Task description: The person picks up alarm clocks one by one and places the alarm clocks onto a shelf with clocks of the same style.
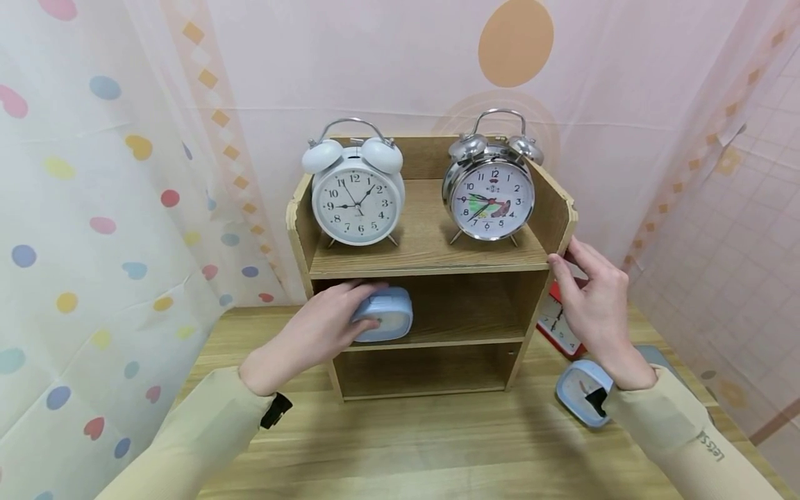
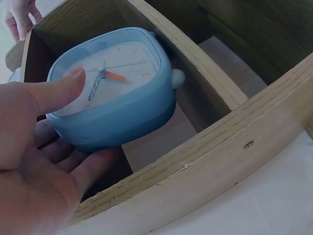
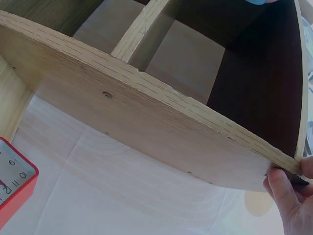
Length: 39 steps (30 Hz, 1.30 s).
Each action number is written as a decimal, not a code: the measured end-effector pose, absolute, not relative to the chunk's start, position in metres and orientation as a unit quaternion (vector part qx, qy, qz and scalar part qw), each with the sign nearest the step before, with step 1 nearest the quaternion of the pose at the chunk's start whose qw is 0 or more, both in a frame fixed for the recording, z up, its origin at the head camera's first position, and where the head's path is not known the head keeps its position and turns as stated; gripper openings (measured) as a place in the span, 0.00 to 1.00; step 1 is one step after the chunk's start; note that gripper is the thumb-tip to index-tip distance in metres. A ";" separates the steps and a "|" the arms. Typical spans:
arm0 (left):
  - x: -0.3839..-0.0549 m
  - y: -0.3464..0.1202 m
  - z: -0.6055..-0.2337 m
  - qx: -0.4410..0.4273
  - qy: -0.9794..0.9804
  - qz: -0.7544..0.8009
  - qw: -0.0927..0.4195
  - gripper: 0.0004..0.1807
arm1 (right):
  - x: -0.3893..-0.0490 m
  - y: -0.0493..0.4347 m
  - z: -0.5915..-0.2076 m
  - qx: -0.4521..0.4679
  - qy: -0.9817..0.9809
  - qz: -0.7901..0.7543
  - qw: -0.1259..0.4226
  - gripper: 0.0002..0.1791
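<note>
My left hand [image 1: 334,316] grips a small light-blue alarm clock [image 2: 117,93] at the left part of the middle shelf. In the left wrist view its thumb lies over the clock face and the fingers reach under the body. My right hand [image 1: 590,292] holds the right side edge of the wooden shelf unit [image 1: 431,269], near the top board, between thumb and fingers; the right wrist view shows the same grip at the panel's corner. On the top board stand a white twin-bell alarm clock [image 1: 358,201] at left and a silver twin-bell clock [image 1: 492,198] at right.
Right of the unit, a red square clock [image 1: 559,326] and another light-blue clock [image 1: 584,392] lie on the wooden table [image 1: 375,444], partly behind my right hand and sleeve. A grey object [image 1: 653,357] lies beyond that sleeve. Patterned curtains [image 1: 406,62] hang close behind and beside.
</note>
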<state>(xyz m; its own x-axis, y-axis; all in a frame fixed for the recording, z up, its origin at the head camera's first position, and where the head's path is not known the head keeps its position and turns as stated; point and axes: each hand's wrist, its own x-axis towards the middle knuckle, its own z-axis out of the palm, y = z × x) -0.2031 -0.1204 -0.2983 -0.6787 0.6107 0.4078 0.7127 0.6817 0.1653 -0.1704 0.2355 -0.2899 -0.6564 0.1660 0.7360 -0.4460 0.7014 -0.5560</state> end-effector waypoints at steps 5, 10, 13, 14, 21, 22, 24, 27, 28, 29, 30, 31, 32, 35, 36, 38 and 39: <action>-0.204 -0.119 -0.297 -0.370 -0.902 -0.148 0.167 0.26 | -0.171 0.236 -0.290 0.087 -0.826 0.376 0.410 0.22; -0.205 -0.118 -0.297 -0.372 -0.901 -0.128 0.184 0.26 | -0.171 0.236 -0.290 0.085 -0.828 0.375 0.409 0.22; -0.208 -0.117 -0.297 -0.376 -0.900 -0.131 0.180 0.25 | -0.171 0.236 -0.290 0.086 -0.828 0.373 0.411 0.22; -0.209 -0.117 -0.297 -0.377 -0.899 -0.134 0.176 0.26 | -0.171 0.236 -0.290 0.086 -0.827 0.373 0.411 0.22; -0.210 -0.116 -0.295 -0.371 -0.905 -0.127 0.167 0.25 | -0.172 0.237 -0.290 0.094 -0.823 0.377 0.414 0.21; -0.209 -0.116 -0.295 -0.368 -0.907 -0.118 0.170 0.25 | -0.172 0.237 -0.290 0.094 -0.824 0.377 0.413 0.21; -0.208 -0.114 -0.294 -0.363 -0.909 -0.100 0.178 0.25 | -0.171 0.236 -0.290 0.093 -0.825 0.376 0.412 0.21; -0.208 -0.112 -0.293 -0.358 -0.911 -0.079 0.187 0.24 | -0.171 0.236 -0.290 0.090 -0.827 0.374 0.410 0.22; -0.208 -0.111 -0.293 -0.355 -0.912 -0.076 0.189 0.24 | -0.171 0.236 -0.290 0.089 -0.827 0.374 0.409 0.22; -0.208 -0.111 -0.293 -0.354 -0.913 -0.073 0.190 0.24 | -0.171 0.236 -0.290 0.088 -0.828 0.374 0.409 0.22; -0.208 -0.110 -0.292 -0.353 -0.913 -0.070 0.191 0.23 | -0.171 0.236 -0.290 0.088 -0.828 0.374 0.408 0.22; -0.209 -0.110 -0.292 -0.353 -0.913 -0.066 0.193 0.23 | -0.171 0.236 -0.290 0.087 -0.829 0.373 0.407 0.22; -0.209 -0.110 -0.292 -0.353 -0.913 -0.064 0.195 0.22 | -0.171 0.236 -0.289 0.086 -0.829 0.373 0.407 0.22; -0.210 -0.111 -0.293 -0.359 -0.910 -0.058 0.202 0.21 | -0.170 0.236 -0.289 0.085 -0.830 0.374 0.405 0.22; -0.211 -0.111 -0.293 -0.361 -0.908 -0.056 0.204 0.21 | -0.170 0.236 -0.290 0.085 -0.830 0.374 0.404 0.22; -0.211 -0.111 -0.293 -0.363 -0.907 -0.054 0.205 0.20 | -0.171 0.236 -0.290 0.086 -0.830 0.374 0.404 0.22; -0.211 -0.112 -0.293 -0.364 -0.907 -0.053 0.205 0.20 | -0.171 0.236 -0.290 0.086 -0.830 0.374 0.405 0.22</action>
<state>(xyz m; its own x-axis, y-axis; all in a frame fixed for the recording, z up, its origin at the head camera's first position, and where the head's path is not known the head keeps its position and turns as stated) -0.2111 -0.1117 -0.2927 -0.6508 0.6388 0.4105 0.6822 0.7292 -0.0532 -0.1709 0.2362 -0.2898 -0.6566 0.1603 0.7370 -0.4462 0.7052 -0.5509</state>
